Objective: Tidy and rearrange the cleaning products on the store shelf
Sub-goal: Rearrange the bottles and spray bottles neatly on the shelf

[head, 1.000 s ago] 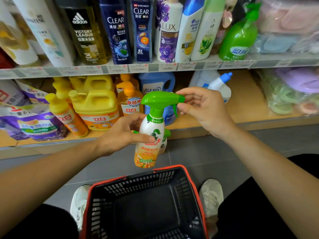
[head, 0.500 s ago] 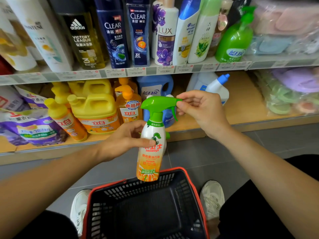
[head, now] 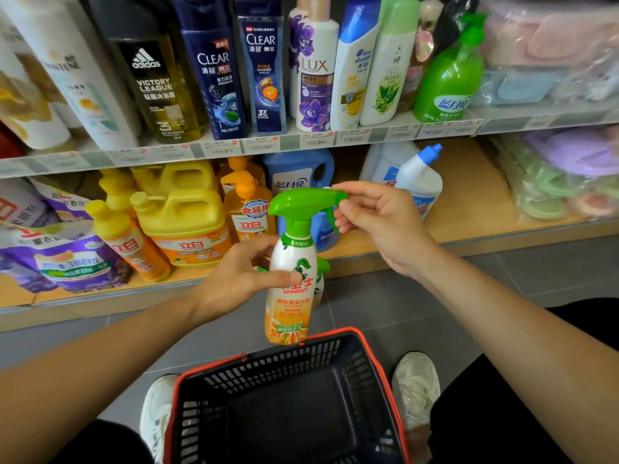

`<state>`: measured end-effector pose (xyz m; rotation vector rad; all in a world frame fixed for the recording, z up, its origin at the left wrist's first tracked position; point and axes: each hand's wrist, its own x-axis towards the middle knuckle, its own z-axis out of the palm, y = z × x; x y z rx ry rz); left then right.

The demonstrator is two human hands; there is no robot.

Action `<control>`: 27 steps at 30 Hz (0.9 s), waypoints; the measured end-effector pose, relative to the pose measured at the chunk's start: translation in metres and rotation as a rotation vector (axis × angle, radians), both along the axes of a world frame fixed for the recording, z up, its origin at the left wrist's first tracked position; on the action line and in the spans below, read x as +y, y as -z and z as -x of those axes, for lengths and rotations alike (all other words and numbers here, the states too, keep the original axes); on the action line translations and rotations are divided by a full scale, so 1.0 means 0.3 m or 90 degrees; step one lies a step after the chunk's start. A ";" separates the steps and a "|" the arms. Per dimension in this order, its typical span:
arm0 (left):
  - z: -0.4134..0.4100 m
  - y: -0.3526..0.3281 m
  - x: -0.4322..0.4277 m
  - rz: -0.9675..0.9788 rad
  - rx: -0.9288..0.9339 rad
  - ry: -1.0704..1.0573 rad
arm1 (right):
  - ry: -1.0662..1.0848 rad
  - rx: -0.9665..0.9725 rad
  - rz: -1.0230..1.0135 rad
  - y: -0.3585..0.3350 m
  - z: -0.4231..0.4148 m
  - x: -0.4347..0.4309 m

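Note:
A white and orange spray bottle with a green trigger head is held upright in front of the lower shelf. My left hand grips its body, thumb across the label. My right hand pinches the nozzle tip of the green trigger head. Behind the bottle, a second small green-capped bottle is mostly hidden. Yellow and orange dish-soap bottles and a blue detergent jug stand on the lower shelf.
A dark shopping basket with a red rim sits on the floor between my shoes. A white toilet cleaner with a blue cap leans on the lower shelf. Shampoo bottles line the upper shelf; purple refill bags lie at the left.
The spray bottle and both hands have stayed almost in place; the view has shifted slightly. My right hand's fingers remain on the nozzle.

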<state>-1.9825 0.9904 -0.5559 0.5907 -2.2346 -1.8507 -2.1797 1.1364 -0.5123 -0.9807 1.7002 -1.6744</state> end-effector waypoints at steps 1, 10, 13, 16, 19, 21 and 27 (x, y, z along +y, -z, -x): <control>0.001 -0.001 0.001 -0.039 -0.002 0.011 | 0.016 0.071 -0.004 -0.001 0.002 0.001; 0.004 -0.019 0.018 -0.181 -0.025 0.044 | 0.113 0.313 -0.014 -0.020 0.018 0.009; 0.002 -0.019 0.020 -0.196 -0.025 0.041 | 0.097 0.321 -0.019 -0.022 0.023 0.013; -0.001 -0.017 0.022 -0.196 -0.028 0.042 | 0.072 0.342 -0.036 -0.020 0.022 0.013; -0.004 -0.015 0.023 -0.198 -0.038 0.044 | 0.061 0.354 -0.047 -0.019 0.024 0.017; -0.005 -0.016 0.023 -0.201 -0.040 0.044 | 0.056 0.344 -0.046 -0.018 0.028 0.019; -0.002 -0.018 0.019 -0.192 -0.033 0.041 | 0.043 0.295 -0.057 -0.015 0.031 0.018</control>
